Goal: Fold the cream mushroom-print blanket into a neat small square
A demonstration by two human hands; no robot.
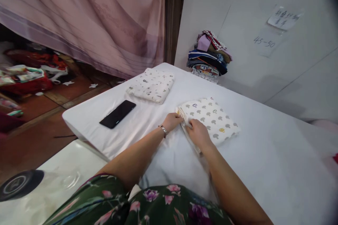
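Note:
A folded white cloth with grey and yellow mushroom prints (pixel 211 116) lies on the white-covered table. At its near left edge, my left hand (pixel 172 121) is closed on the corner of the layers, a bracelet on its wrist. Just to the right, my right hand (pixel 198 133) grips the same layered edge with fingers curled round it. Some fingertips are hidden by the fabric. Farther back on the table rests a second folded white cloth with small scattered prints (pixel 153 86). A black phone (pixel 118 114) lies flat to the left of my hands.
The white table surface (pixel 266 147) spreads to the right along a grey wall. Behind it stands a stack of folded clothes (pixel 208 58). A pink curtain (pixel 118 14) hangs at the back left. A white surface (pixel 66 175) with a dark round object (pixel 21 184) is at lower left.

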